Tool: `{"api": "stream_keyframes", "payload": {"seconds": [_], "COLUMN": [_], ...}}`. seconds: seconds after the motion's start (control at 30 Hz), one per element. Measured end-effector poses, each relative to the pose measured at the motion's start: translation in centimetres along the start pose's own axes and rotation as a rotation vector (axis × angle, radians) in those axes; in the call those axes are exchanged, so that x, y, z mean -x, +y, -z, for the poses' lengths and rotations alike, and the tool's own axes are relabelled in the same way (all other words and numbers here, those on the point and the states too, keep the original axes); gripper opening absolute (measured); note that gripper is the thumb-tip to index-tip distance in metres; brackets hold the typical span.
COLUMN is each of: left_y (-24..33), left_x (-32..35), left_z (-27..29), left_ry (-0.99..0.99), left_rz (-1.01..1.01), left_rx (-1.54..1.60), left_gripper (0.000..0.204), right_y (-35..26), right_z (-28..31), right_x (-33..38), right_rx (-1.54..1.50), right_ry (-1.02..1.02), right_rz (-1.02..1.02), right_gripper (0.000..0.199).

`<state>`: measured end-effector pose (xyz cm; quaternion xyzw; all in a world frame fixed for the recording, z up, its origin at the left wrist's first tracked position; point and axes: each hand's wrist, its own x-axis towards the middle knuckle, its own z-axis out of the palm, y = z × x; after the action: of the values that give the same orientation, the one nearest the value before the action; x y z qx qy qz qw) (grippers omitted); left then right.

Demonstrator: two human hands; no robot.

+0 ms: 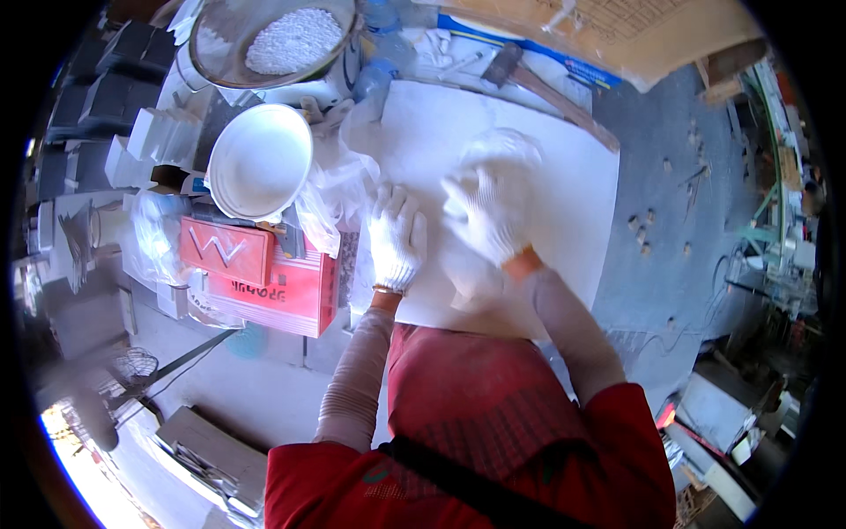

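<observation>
Both my hands wear white knitted gloves over a white sheet-topped work surface (573,203). My left hand (394,236) rests near its left side, fingers together and curled down. Something pale may be under them, but white on white hides it. To the right, my right hand (490,216) is bent over the surface, its fingers smeared by motion. Just beyond it lies a blurred, whitish, rounded thing (507,145), whose kind I cannot make out. Another faint pale shape (476,284) lies nearer my body, between my forearms.
On the left, a white bowl (261,163) stands by a crumpled plastic bag (339,189) and a red box (300,295). Behind it is a large basin (207,57) with white granules (295,40). A hammer (555,97) lies along the far edge, near a cardboard box (617,31).
</observation>
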<state>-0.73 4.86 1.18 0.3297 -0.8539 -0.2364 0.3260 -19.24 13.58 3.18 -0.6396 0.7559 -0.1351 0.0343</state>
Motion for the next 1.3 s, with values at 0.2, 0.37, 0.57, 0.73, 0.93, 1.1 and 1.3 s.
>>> {"api": "stream_keyframes", "payload": {"seconds": [0.2, 0.37, 0.57, 0.73, 0.93, 1.1, 1.3], "left_y": [-1.0, -0.9, -0.4, -0.8, -2.6, -2.1, -2.1], "left_x": [1.7, 1.4, 0.5, 1.3, 3.6, 3.4, 3.4], "left_z": [-1.0, -0.6, -0.2, -0.9, -2.2, -2.0, -1.9], "left_ry": [0.096, 0.038, 0.000, 0.105, 0.089, 0.102, 0.110], "left_rz": [-0.038, -0.012, -0.022, -0.028, 0.043, 0.063, 0.093], "left_rx": [-0.033, -0.026, -0.021, 0.008, -0.016, -0.047, -0.021], "left_gripper": [0.024, 0.025, 0.025, 0.036, 0.055, 0.052, 0.050], "right_y": [1.0, 0.6, 1.7, 1.1, -2.1, -0.6, -1.1], "right_z": [-0.2, -0.9, -1.5, 0.2, 0.7, 0.1, 0.4], "right_x": [-4.1, 0.9, -2.4, -2.8, -1.6, -6.9, -2.5], "right_rx": [-0.005, 0.048, -0.025, -0.240, -0.042, -0.051, 0.065], "right_ry": [-0.006, 0.055, 0.098, 0.068, -0.062, -0.031, 0.008], "right_rz": [-0.047, -0.029, -0.094, 0.138, 0.270, 0.169, 0.093], "right_gripper": [0.067, 0.066, 0.068, 0.055, 0.049, 0.049, 0.050]}}
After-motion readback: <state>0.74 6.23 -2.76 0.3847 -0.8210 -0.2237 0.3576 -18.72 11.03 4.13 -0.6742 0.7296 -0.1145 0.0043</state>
